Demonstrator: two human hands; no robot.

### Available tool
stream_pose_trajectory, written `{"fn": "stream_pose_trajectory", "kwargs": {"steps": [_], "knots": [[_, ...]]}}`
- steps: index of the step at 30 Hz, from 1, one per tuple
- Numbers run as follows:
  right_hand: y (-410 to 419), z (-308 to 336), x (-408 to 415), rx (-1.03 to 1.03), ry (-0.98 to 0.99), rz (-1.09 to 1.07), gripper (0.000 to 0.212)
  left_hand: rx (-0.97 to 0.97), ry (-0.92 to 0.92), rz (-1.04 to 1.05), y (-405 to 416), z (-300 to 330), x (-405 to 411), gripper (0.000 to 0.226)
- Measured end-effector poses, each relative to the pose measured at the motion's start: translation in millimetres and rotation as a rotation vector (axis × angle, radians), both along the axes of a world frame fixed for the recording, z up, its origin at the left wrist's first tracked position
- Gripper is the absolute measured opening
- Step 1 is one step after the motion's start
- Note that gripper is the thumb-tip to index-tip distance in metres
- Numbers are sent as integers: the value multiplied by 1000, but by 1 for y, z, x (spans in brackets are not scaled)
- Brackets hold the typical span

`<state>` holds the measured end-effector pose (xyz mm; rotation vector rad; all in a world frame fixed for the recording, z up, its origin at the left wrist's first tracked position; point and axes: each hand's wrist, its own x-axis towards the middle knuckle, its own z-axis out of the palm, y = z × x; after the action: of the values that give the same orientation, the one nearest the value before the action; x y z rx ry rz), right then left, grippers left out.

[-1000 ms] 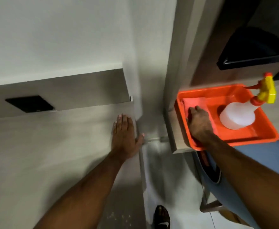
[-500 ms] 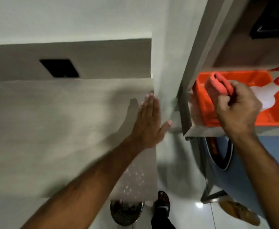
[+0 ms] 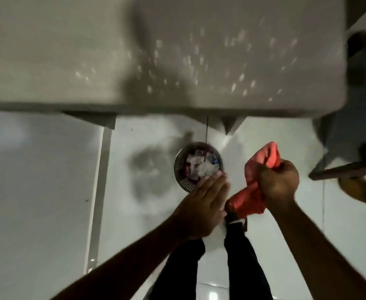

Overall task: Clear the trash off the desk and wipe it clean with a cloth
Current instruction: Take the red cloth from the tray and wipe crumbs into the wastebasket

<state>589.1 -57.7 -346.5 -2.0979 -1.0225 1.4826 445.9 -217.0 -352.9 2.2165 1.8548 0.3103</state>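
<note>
My right hand [image 3: 278, 184] is shut on a crumpled red-orange cloth [image 3: 262, 162], held in the air in front of the desk, above the floor. Part of the cloth hangs below my fist toward my left hand. My left hand [image 3: 201, 204] is flat with fingers together, empty, close beside the cloth's lower end. The grey desk top [image 3: 91, 61] fills the upper part of the view and bears many small wet droplets [image 3: 199, 61] across its right half. Below its front edge stands a round metal bin [image 3: 198, 166] on the floor, holding paper and wrapper trash.
The white tiled floor [image 3: 36, 191] lies under the desk. My dark-trousered legs [image 3: 210, 267] stand below my hands. A dark chair or stand [image 3: 351, 167] juts in at the right edge.
My right hand lifted the cloth out of the orange tray and brought it in front of me. My left hand left the desk top. The view tilted down to the desk edge and bin.
</note>
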Motion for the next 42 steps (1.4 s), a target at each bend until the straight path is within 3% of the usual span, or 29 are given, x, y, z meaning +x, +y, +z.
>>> {"fn": "stream_pose_trajectory", "kwargs": {"steps": [4,6,9,10,12,14,18,23,27,34,37,42], "knots": [[-17,-64,-8,-30,106,-49,30,-473,-26,664,-31,-95,-15,95],[-23,-83,-11,-18,187,-69,31,-720,-161,1006,-33,-134,-21,109],[-35,-90,-7,1,264,-72,25,-920,-769,1530,-14,-175,-21,120],[-39,-89,-5,6,292,-68,25,-878,-980,1685,-6,-181,-20,107],[-45,-81,0,4,379,-95,27,-733,-1367,1850,8,-191,-22,61],[-49,-65,1,-26,465,-141,27,-644,-1578,1825,15,-187,-24,38],[-50,-23,3,-166,666,-268,28,-539,-1652,1759,29,-133,-31,36],[-45,105,-22,-275,874,-3,84,-588,-1636,1725,41,0,-41,30],[-58,197,-4,-245,1007,-318,74,-610,-1695,1676,50,114,-44,32],[-57,339,25,-92,875,-264,47,-583,-1649,1608,57,244,-51,32],[-33,377,22,-1,822,-213,50,-591,-1651,1632,52,272,-50,43],[29,402,-33,404,349,108,59,-630,-1665,1632,49,297,-49,33]]}}
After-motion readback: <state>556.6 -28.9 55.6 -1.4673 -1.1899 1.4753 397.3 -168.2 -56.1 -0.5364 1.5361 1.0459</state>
